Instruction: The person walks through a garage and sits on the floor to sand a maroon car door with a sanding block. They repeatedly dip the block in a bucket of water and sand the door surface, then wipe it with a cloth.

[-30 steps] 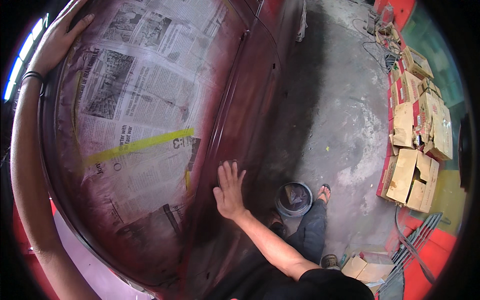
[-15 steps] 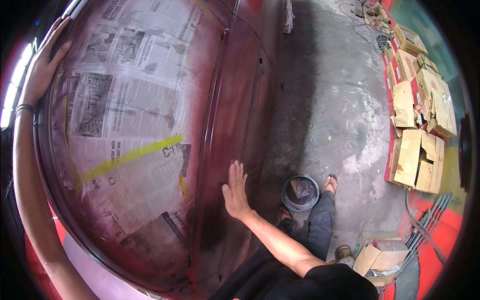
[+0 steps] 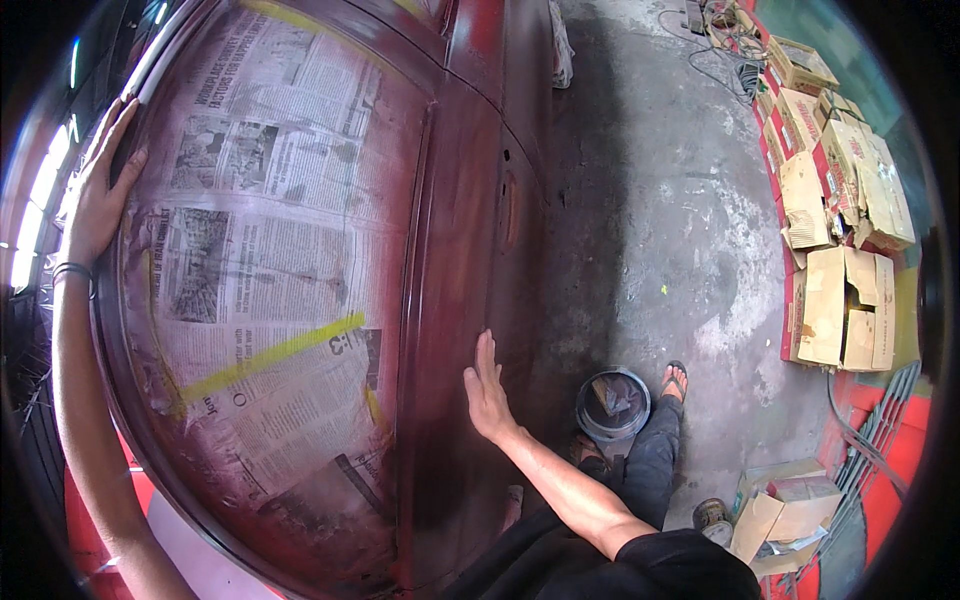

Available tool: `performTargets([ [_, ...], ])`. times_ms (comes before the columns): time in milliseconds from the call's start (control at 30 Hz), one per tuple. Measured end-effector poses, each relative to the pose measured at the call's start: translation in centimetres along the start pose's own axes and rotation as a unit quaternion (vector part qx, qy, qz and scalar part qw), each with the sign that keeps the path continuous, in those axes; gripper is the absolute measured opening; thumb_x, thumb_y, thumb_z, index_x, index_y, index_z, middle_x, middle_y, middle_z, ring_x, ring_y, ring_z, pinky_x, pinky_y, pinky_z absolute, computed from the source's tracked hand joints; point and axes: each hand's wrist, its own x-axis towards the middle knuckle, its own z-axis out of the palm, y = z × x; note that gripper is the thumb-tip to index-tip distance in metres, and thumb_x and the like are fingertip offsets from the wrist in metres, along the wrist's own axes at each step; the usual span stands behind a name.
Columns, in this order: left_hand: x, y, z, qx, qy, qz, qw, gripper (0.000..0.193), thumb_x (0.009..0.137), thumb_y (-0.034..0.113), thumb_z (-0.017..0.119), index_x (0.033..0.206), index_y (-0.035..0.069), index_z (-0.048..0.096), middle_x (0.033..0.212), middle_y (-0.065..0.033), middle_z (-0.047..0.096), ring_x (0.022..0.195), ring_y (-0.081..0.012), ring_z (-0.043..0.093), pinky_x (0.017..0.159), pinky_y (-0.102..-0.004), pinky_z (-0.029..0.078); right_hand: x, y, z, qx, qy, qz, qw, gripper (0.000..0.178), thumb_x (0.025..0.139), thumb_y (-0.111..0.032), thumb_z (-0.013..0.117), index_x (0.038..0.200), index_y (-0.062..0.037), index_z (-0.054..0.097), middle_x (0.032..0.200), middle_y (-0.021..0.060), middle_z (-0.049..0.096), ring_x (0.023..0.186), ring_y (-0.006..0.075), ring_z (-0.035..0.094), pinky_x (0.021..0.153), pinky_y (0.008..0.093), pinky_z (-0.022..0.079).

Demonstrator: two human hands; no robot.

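My left hand (image 3: 98, 205) lies along the dark rail at the roof edge (image 3: 150, 85) of a maroon car, its fingers stretched out and its thumb apart. My right hand (image 3: 488, 395) is at the maroon door panel (image 3: 450, 300), below the window line, with fingers straight and the hand seen partly edge-on. Whether the whole palm touches the panel, I cannot tell. Newspaper sheets (image 3: 270, 265) cover the side window between my hands, with a strip of yellow masking tape (image 3: 275, 355) across them. Neither hand holds anything.
A dark bucket (image 3: 582, 408) with scraps inside stands by my feet on the stained concrete floor (image 3: 690, 230). Worn cardboard boxes (image 3: 825, 300) are stacked along the right wall. A can (image 3: 712, 518) and an open carton (image 3: 775, 525) sit behind my right leg; cables (image 3: 735, 50) lie far ahead.
The view has tilted, so car and boxes appear shifted. My right hand has slid a little across the door and turned more edge-on. My left hand stays at the roof edge.
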Motion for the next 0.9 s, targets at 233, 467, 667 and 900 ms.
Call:
performTargets([
  [233, 1.4, 1.7, -0.8, -0.039, 0.001, 0.005, 0.999, 0.064, 0.107, 0.046, 0.057, 0.165, 0.026, 0.042, 0.175, -0.0083, 0.031, 0.162, -0.0310, 0.029, 0.132, -0.0494, 0.023, 20.0, -3.7, -10.0, -0.020, 0.080, -0.063, 0.995, 0.076, 0.116, -0.053, 0.027, 0.172, -0.0066, 0.005, 0.180, 0.0174, 0.005, 0.166, 0.0348, 0.005, 0.130, 0.0624, 0.005],
  [467, 0.0, 2.5, -1.6, -0.065, -0.010, 0.004, 0.998, 0.062, 0.107, 0.034, 0.061, 0.165, 0.025, 0.043, 0.175, -0.0088, 0.033, 0.160, -0.0319, 0.033, 0.132, -0.0465, 0.026, 2.8, -1.9, -1.3, -0.064, 0.020, -0.070, 0.995, 0.072, 0.116, -0.042, 0.032, 0.172, -0.0075, 0.003, 0.180, 0.0170, -0.002, 0.166, 0.0400, -0.004, 0.129, 0.0640, 0.003],
  [667, 0.0, 2.6, -2.7, -0.096, -0.004, 0.014, 0.995, 0.062, 0.106, 0.031, 0.062, 0.164, 0.022, 0.044, 0.174, -0.0094, 0.034, 0.158, -0.0325, 0.037, 0.129, -0.0455, 0.031, 15.7, -3.6, -6.2, -0.046, 0.064, -0.133, 0.988, 0.074, 0.116, -0.052, 0.027, 0.173, -0.0096, 0.006, 0.181, 0.0163, 0.001, 0.166, 0.0350, 0.001, 0.128, 0.0663, 0.007],
  [900, 0.7, 4.3, -3.1, -0.112, -0.019, -0.017, 0.993, 0.063, 0.104, 0.033, 0.064, 0.163, 0.020, 0.046, 0.173, -0.0126, 0.036, 0.158, -0.0341, 0.036, 0.130, -0.0458, 0.028, 21.6, -5.8, -9.4, -0.095, 0.080, -0.164, 0.979, 0.071, 0.116, -0.046, 0.033, 0.173, -0.0116, 0.010, 0.181, 0.0151, 0.006, 0.166, 0.0371, 0.007, 0.128, 0.0660, 0.014],
])
